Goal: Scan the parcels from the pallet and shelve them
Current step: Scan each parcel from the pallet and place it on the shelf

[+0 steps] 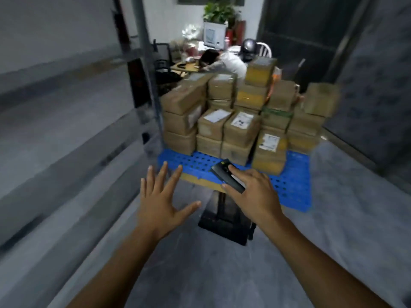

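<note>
Right hand (255, 192) grips the scanner (226, 175), thumb laid on its top face and the other fingers curled beneath. Left hand (164, 203) is released, fingers spread wide, holding nothing. Both reach out ahead of me at about the same level, apart from each other.

What I steer by is where the parcels (240, 127) lie: stacked on the blue pallet (193, 161), far of both hands and a little to the right. The front row stands back from the pallet's near edge, so a bare blue strip lies between hands and boxes. The right hand lines up with that front row, while the left lines up with the pallet's near left corner, where no box stands close. So the right hand looks the nearer of the two.

The scanner's long axis runs from near right to far left, and its far end, with the yellow mark, points toward the stack. White labels (242, 120) show on the tops of two middle boxes and on the face of one at the front right.

As I judge it, the scanner hand needs only a small swing right to meet a label, and the free left hand must cross rightward to lift a box. Grey shelves (66, 130) run along the left, too blurred to read.
</note>
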`<state>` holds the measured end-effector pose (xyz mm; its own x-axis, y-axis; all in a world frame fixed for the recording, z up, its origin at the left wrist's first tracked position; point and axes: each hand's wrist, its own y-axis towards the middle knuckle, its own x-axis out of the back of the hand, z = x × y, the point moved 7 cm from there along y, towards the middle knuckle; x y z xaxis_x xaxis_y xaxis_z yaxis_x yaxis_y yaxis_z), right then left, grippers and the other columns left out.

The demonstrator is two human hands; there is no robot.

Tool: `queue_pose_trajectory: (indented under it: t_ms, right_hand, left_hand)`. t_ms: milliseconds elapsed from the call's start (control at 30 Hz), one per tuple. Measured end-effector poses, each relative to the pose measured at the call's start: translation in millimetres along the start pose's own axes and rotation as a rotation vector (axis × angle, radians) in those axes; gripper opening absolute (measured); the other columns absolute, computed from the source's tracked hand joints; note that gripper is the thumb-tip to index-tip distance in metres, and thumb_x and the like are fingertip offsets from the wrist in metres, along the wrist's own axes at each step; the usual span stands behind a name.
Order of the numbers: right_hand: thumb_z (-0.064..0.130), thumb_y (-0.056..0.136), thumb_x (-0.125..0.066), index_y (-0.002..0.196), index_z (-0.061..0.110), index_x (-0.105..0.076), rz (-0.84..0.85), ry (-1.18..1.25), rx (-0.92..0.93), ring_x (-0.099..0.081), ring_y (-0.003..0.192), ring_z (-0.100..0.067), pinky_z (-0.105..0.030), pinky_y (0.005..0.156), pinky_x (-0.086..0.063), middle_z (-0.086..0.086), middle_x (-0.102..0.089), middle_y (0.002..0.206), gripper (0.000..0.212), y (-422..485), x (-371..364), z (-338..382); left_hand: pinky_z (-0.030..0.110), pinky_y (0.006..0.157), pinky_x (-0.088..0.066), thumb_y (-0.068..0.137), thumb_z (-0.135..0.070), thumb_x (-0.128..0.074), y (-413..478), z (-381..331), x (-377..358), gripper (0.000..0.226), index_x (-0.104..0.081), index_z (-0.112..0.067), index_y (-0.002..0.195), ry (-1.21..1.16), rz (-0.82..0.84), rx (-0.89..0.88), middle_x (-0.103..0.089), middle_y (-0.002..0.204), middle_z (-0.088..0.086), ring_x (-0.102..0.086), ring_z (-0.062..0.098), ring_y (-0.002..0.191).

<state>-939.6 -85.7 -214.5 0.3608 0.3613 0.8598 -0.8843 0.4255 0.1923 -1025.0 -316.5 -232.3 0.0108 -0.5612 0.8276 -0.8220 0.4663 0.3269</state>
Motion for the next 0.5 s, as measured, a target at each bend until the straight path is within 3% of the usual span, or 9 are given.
queue_pose_trajectory:
  t_ms: [167,300,500]
  right_hand:
    - [0.063,0.088,-0.060,0.145,0.043,-0.049,-0.056,-0.014,-0.192,-0.047,0.117,-0.030,-0.043,0.087,-0.051,0.001,-0.058,0.123,0.061,-0.8,59.8,-139.4]
    - [0.059,0.087,-0.065,0.143,0.042,-0.051,-0.071,-0.023,-0.301,-0.049,0.109,-0.031,-0.042,0.080,-0.052,-0.002,-0.060,0.118,0.060,3.7,83.5,-211.0]
    - [0.061,0.086,-0.065,0.142,0.044,-0.051,-0.037,0.017,-0.420,-0.053,0.106,-0.027,-0.039,0.078,-0.054,-0.001,-0.061,0.112,0.061,23.4,69.6,-271.4]
  left_hand:
    - [0.051,0.124,0.004,0.068,-0.102,-0.027,49.0,-104.9,-119.6,0.106,-0.012,-0.049,0.158,-0.091,0.216,-0.136,0.000,0.171,-0.010,0.016,0.024,0.156]
    - [0.052,0.126,-0.003,0.069,-0.097,-0.034,80.6,-158.3,-188.1,0.106,-0.018,-0.045,0.159,-0.095,0.329,-0.187,-0.007,0.171,-0.008,0.007,0.023,0.158]
    - [0.048,0.122,-0.023,0.070,-0.091,-0.048,137.4,-173.2,-262.4,0.103,-0.032,-0.038,0.157,-0.223,0.454,-0.131,0.001,0.169,-0.012,0.002,0.015,0.156]
